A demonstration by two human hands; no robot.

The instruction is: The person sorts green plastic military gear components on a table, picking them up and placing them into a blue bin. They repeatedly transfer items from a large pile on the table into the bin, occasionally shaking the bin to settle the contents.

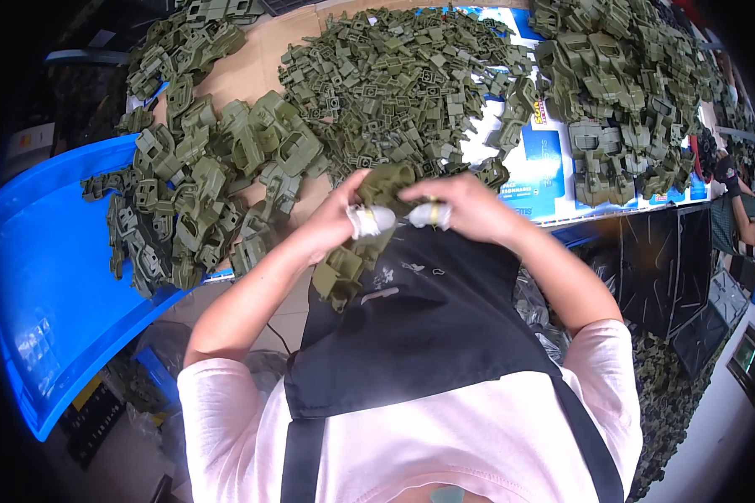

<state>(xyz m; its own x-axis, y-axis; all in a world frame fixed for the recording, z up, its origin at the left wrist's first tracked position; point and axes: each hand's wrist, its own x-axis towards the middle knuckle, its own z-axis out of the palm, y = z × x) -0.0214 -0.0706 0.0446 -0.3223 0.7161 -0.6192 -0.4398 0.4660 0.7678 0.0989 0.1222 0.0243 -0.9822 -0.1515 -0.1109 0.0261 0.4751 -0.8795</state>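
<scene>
My left hand (341, 220) is closed round an olive-green moulded plastic part (340, 272) that looks like a toy vehicle body. The part hangs tilted in front of my black apron, its lower end below the hand. My right hand (461, 204) is at the part's upper end, fingers bent in against it and slightly blurred. Whether a small piece is between those fingers is hidden. White wraps with yellow bands cover both thumbs. Just beyond my hands lies a wide heap of small olive-green plastic pieces (386, 92).
Larger green vehicle bodies (201, 168) are piled at the left, with more stacked bodies (617, 101) at the right. A blue tray (59, 310) stands at the far left. Brown cardboard (247, 71) covers part of the table. Black crates (658, 260) stand at the right; another person's arm (742, 214) shows beyond.
</scene>
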